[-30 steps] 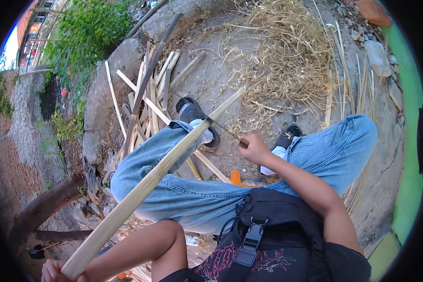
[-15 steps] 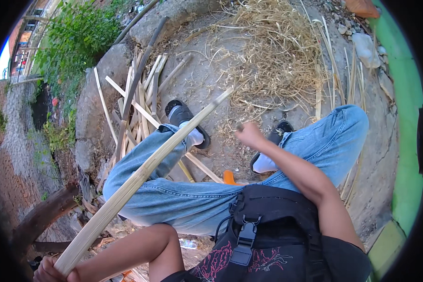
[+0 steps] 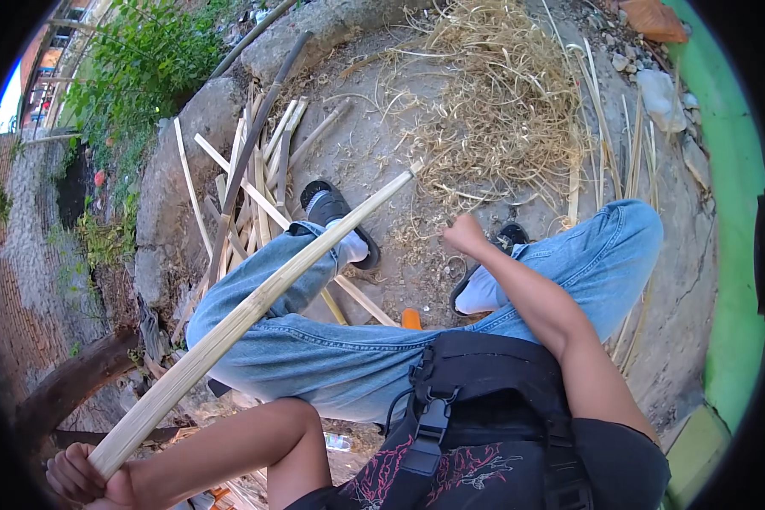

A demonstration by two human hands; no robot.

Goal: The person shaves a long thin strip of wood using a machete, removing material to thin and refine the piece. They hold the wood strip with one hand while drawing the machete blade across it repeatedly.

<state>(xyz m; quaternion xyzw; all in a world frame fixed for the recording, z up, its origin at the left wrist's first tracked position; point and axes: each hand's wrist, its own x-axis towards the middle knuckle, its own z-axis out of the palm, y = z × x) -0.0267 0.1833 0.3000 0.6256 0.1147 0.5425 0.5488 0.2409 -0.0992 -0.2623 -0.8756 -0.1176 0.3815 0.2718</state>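
A long pale bamboo strip slants from the lower left up over my left thigh, its narrow far end above the ground between my feet. My left hand is wrapped round its thick near end at the lower left. My right hand is closed in a fist, held over the ground near my right shoe and apart from the strip. Whatever it grips is hidden by the fingers. A small dark mark shows on the strip near its far tip.
Split bamboo pieces lie piled beyond my left knee. A heap of curly shavings covers the ground ahead. More thin strips lie at the right, near a green wall. An orange object sits between my legs.
My right hand has shifted slightly right and up, and the dark end that showed at its fist is out of sight. My left hand has risen a little with the bamboo strip.
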